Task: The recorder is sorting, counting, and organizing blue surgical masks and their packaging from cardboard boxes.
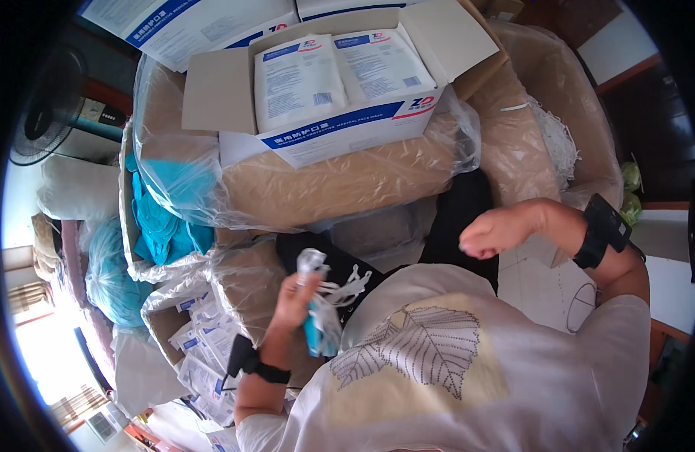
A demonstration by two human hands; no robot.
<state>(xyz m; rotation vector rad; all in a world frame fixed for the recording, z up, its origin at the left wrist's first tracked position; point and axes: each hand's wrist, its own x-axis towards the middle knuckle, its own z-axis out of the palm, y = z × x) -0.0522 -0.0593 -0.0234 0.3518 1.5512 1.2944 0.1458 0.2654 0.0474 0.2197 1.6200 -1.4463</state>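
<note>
My left hand [293,301], low and left of centre in front of my shirt, is closed around a bunch of teal face masks [322,331]. White elastic straps [347,290] dangle from the bunch to the right, and a pale crumpled end sticks up above the fingers. Off to the right, my right hand [498,235] is raised over my dark-trousered leg with its fingers curled in; whatever they may hold is hidden. Ahead of both hands, an open white-and-blue carton [347,135] has flat white packets [298,79] standing in it.
Plastic-lined brown cardboard boxes [325,181] surround my knees. Teal masks [163,218] fill one at left; white sealed packets [212,339] lie in another below it. White straps [554,143] are heaped in a lined box at right. A black fan [50,105] stands far left.
</note>
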